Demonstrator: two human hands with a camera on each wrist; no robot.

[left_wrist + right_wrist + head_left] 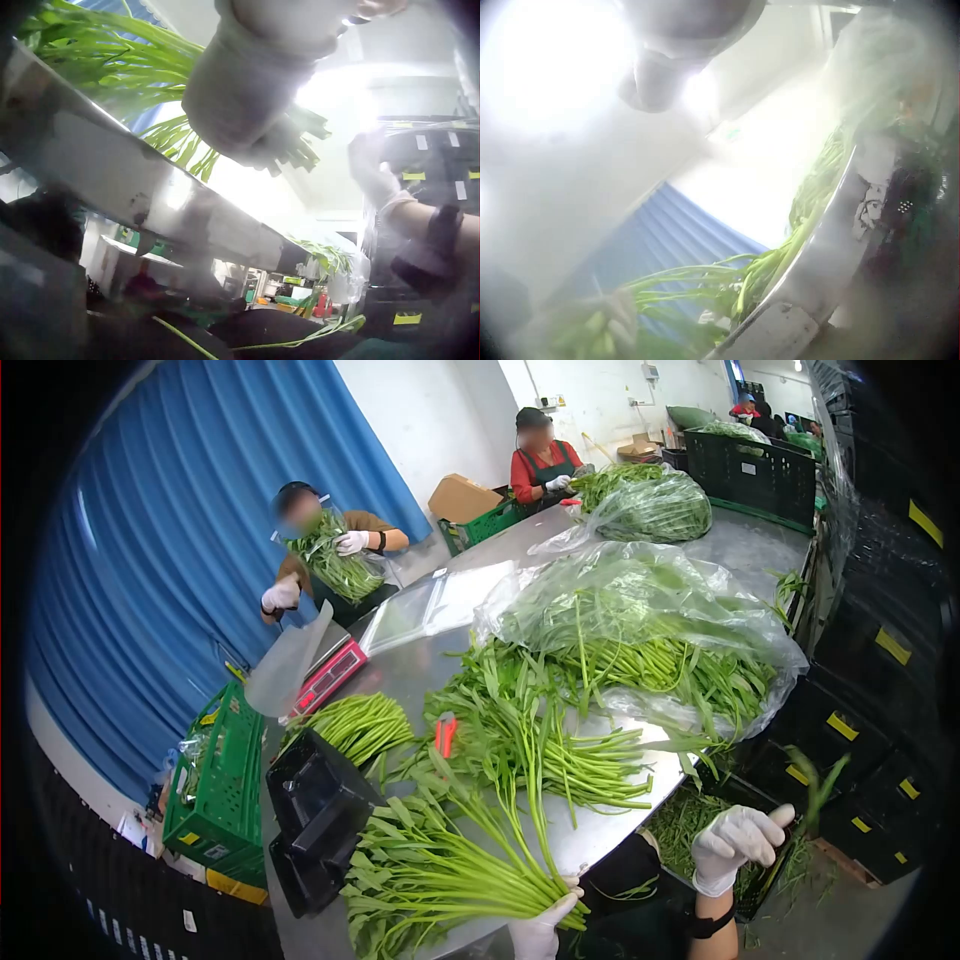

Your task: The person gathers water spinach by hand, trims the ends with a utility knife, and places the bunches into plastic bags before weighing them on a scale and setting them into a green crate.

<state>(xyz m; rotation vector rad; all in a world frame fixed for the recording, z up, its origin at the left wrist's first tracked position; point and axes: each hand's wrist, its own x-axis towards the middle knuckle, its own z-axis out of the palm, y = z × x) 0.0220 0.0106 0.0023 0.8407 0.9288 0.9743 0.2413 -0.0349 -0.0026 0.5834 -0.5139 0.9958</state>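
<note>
A bunch of leafy green stems (470,870) lies over the near edge of the metal table in the head view, leaves to the left. My left hand (540,932) grips its cut ends. In the left wrist view the gloved left hand (251,82) is wrapped round the stems (112,56). My right hand (738,847), gloved, is raised to the right of the table edge, fingers loosely bent with nothing visible in them. Just beyond it is a blurred leafy sprig (820,790). More loose greens (590,765) lie on the table beside a red cutter (446,734).
Bagged greens (640,600) lie at the table's far right. A black tray (318,790), red scale (330,678) and cut stems (365,725) are at left. Below the right hand is a crate of trimmings (685,825); black crates (860,710) are stacked at right. Two people work across the table.
</note>
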